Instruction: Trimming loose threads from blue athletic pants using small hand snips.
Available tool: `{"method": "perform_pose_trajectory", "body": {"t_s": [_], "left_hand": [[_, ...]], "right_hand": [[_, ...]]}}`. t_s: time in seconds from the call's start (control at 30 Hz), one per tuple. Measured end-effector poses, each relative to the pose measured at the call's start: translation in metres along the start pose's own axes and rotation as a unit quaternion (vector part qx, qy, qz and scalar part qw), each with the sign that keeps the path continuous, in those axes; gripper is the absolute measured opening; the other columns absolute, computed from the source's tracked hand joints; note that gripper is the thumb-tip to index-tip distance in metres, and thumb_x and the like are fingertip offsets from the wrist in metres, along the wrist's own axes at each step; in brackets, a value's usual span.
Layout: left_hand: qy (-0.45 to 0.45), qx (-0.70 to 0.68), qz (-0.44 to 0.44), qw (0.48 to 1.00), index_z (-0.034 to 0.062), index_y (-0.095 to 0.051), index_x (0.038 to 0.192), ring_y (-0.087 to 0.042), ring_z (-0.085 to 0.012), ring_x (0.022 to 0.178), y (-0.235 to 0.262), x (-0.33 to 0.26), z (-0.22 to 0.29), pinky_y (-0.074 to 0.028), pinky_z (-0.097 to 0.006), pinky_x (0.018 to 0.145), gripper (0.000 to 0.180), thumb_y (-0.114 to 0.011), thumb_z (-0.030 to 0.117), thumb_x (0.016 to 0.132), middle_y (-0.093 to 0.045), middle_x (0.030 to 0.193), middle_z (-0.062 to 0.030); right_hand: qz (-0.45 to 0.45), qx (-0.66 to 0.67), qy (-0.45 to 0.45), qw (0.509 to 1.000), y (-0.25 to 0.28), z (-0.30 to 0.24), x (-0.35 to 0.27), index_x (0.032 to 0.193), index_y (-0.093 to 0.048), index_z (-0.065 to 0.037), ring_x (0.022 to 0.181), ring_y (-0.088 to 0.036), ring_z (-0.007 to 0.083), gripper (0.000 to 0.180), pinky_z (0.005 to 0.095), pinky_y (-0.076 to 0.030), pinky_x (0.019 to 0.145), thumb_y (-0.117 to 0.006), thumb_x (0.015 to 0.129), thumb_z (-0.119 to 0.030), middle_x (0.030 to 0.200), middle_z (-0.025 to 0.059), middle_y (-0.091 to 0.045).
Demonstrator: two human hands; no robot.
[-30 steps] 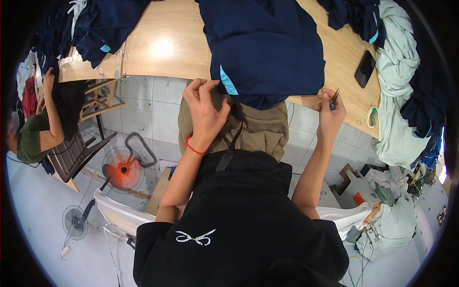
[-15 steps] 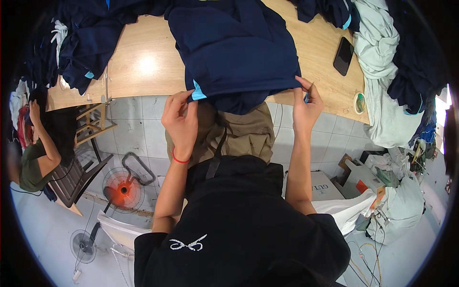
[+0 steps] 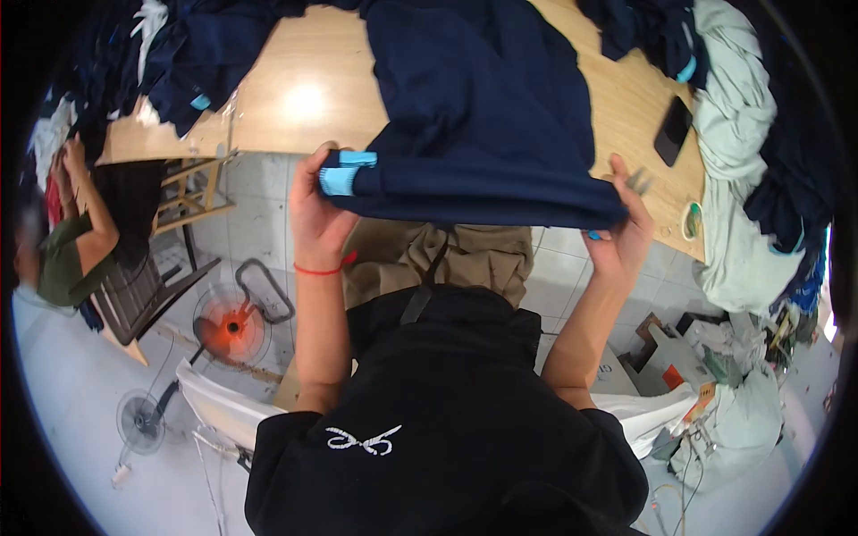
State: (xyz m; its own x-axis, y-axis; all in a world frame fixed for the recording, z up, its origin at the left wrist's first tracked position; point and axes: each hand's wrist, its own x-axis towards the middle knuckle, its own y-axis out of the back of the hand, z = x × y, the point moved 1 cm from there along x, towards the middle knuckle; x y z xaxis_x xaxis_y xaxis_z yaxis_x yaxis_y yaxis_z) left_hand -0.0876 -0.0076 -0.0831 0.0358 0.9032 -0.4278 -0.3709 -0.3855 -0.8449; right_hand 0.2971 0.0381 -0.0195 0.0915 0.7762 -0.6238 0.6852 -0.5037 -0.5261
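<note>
Right now I have a dark navy garment stretched between both hands, its near edge hanging off the front of the wooden table while the rest lies spread across the tabletop. My left hand is closed around the corner with the light blue cuff, fingers wrapped over the fabric. My right hand pinches the opposite end of the folded edge, thumb on top. A black phone lies on the table just beyond that hand, beside a heap of pale green cloth. More navy pieces pile at the table's far left.
</note>
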Motion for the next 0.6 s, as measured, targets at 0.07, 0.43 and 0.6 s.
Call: {"method": "perform_pose_trajectory", "body": {"t_s": [0.07,0.43,0.6], "left_hand": [[-0.014,0.009,-0.037,0.999,0.0069,-0.059,0.099,-0.065,-0.0242,0.100,-0.007,0.000,-0.001,-0.052,-0.041,0.097,0.020,-0.057,0.027,0.104,-0.066,0.101,-0.0090],[-0.082,0.182,-0.060,0.978,0.0141,-0.034,0.071,-0.034,-0.0123,0.069,-0.032,-0.010,0.001,-0.031,-0.031,0.061,0.038,-0.060,0.026,0.096,-0.032,0.071,0.0021],[-0.081,0.189,-0.085,0.975,0.0116,-0.042,0.074,-0.040,-0.0142,0.071,-0.027,-0.009,-0.001,-0.037,-0.032,0.064,0.033,-0.060,0.027,0.098,-0.040,0.073,0.0000]], "right_hand": [[-0.047,-0.010,0.042,0.998,0.014,-0.002,0.000,0.137,-0.060,0.001,0.052,-0.047,0.0077,0.035,0.0230,-0.034,0.043,-0.058,0.103,-0.007,0.077,-0.0011,-0.057],[-0.085,-0.045,0.086,0.992,0.019,-0.003,0.003,0.134,-0.057,-0.001,0.049,-0.041,0.0082,0.031,0.0252,-0.034,0.044,-0.058,0.104,-0.005,0.074,-0.0002,-0.052],[-0.128,-0.025,0.085,0.988,0.023,-0.007,0.005,0.136,-0.057,-0.001,0.051,-0.045,0.0080,0.030,0.0230,-0.032,0.044,-0.056,0.106,-0.005,0.078,0.0005,-0.059]]}}
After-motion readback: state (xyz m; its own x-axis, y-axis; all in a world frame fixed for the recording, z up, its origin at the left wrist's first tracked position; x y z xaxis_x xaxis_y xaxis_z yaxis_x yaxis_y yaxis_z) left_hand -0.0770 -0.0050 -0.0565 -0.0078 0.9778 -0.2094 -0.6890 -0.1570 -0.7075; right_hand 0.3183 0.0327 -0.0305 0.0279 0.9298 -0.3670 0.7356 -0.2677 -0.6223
